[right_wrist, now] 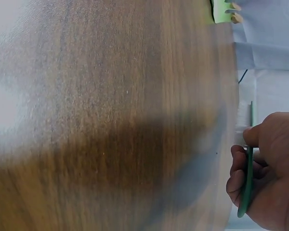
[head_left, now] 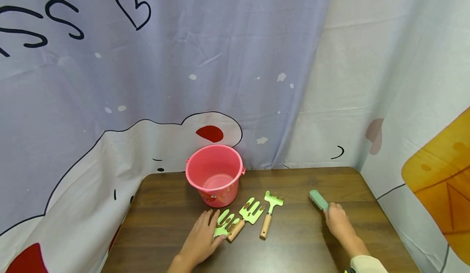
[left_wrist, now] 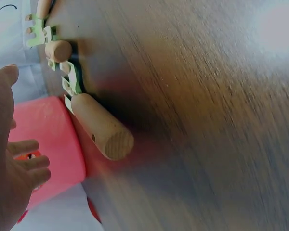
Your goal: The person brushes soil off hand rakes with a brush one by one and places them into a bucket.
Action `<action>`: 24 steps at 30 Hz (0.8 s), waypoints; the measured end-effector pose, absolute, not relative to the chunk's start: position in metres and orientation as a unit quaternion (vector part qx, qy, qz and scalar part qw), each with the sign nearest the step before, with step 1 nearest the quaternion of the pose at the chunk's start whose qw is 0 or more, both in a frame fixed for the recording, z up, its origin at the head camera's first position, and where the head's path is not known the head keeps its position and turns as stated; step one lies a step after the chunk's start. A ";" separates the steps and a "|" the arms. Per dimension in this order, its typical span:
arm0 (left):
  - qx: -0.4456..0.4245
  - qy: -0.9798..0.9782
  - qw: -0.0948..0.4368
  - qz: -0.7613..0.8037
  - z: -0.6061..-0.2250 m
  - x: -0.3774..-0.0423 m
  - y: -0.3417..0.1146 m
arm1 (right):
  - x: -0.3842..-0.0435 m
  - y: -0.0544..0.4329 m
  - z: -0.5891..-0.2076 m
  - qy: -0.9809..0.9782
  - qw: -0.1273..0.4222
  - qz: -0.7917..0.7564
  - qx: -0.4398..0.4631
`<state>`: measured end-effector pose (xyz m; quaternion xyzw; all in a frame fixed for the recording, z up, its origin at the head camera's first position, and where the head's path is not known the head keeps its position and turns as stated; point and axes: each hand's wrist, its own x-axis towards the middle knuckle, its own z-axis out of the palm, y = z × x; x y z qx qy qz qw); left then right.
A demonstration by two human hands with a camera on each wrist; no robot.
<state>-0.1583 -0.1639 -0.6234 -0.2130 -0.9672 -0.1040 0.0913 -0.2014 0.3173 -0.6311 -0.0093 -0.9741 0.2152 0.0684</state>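
My right hand (head_left: pixel 338 223) grips the handle of a green brush (head_left: pixel 318 200) above the right part of the table; pale bristles (right_wrist: pixel 243 117) show in the right wrist view. At the table's middle, my left hand (head_left: pixel 200 237) hovers beside a small green hand fork (head_left: pixel 222 229), thumb and fingers spread and partly over it. The left wrist view shows a wooden handle (left_wrist: pixel 100 125) lying outside the fingers. A second green fork (head_left: pixel 252 212) with a wooden handle lies just right of it, then a small green rake (head_left: pixel 272 200).
A pink bucket (head_left: pixel 227 194) stands upright at the back of the brown wooden table (head_left: pixel 293 240), behind the forks. A printed curtain (head_left: pixel 220 61) hangs along the table's back and sides.
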 end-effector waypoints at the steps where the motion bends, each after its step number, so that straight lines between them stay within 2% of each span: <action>1: -0.212 -0.968 0.090 -0.103 -0.623 -0.159 -0.165 | -0.200 0.317 -0.630 -0.974 0.072 0.215 -0.006; 11: -0.210 -0.964 0.131 -0.093 -0.628 -0.162 -0.180 | -0.195 0.314 -0.617 -0.973 0.071 0.221 0.014; 20: -0.180 -0.974 0.074 -0.115 -0.634 -0.162 -0.187 | -0.191 0.307 -0.609 -0.968 0.080 0.235 0.033; 24: -0.166 -0.976 0.061 -0.128 -0.638 -0.161 -0.188 | -0.189 0.304 -0.607 -0.966 0.101 0.236 0.042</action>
